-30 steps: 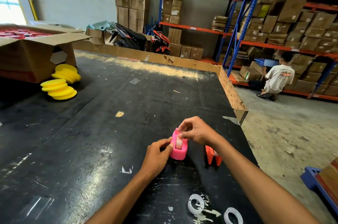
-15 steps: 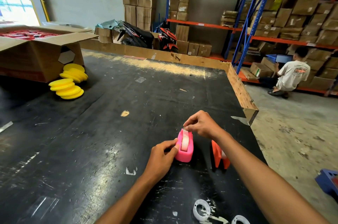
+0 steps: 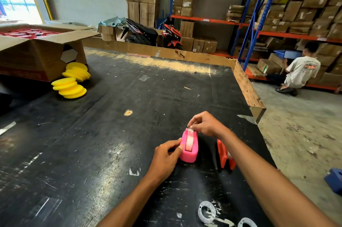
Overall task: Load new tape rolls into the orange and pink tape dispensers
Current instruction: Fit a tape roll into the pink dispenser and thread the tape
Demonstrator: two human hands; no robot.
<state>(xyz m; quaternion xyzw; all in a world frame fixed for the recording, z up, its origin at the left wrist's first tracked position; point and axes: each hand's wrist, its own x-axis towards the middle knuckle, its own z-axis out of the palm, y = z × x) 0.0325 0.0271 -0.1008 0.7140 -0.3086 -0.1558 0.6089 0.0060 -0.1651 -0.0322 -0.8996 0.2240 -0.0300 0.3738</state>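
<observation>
The pink tape dispenser stands on the black table with a pale tape roll seated in its slot. My left hand grips the dispenser's left side. My right hand pinches the tape end at the dispenser's far cutter tip. The orange tape dispenser stands just to the right, partly hidden behind my right forearm. Two empty white tape cores lie near the table's front edge.
An open cardboard box of red items sits at the left, with yellow discs beside it. A cardboard rim borders the table's far and right edges. A person sits on the floor by the box-filled shelves.
My right hand has drawn the tape end from over the roll toward the dispenser's far tip. The view has shifted, so everything sits a little to the right.
</observation>
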